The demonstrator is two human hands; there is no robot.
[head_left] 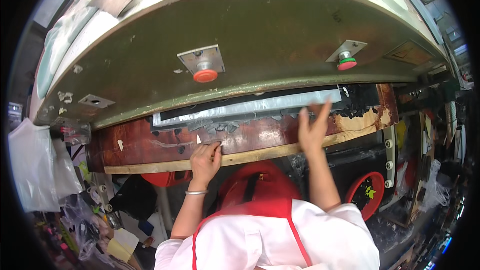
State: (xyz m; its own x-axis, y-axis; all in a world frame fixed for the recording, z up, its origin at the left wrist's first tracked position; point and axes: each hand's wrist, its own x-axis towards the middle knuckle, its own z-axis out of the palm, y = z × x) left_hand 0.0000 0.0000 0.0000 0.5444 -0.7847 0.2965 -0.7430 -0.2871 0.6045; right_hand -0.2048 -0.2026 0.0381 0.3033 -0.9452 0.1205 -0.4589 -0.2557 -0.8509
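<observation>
My left hand (pixel 206 161), with a silver bangle at its wrist, rests by the front edge of the reddish-brown wooden board (pixel 130 151). Its fingers are curled closed; whether anything is in them is hidden. Over the board's right part my right hand (pixel 313 129) is raised with fingers apart and holds nothing I can see. Its fingertips, slightly blurred, are near the right end of a long pale grey strip of sheet (pixel 260 104). That strip lies on black sheet material under the green machine beam. Torn dark scraps (pixel 217 126) lie along its near side.
The green machine beam (pixel 265 30) spans above the board, carrying a red push button (pixel 205 75) and a green-and-pink one (pixel 347 63). A red bucket (pixel 380 190) with scraps stands low right. Clear plastic bags (pixel 37 165) hang at left. Black scraps (pixel 357 105) pile at the board's right.
</observation>
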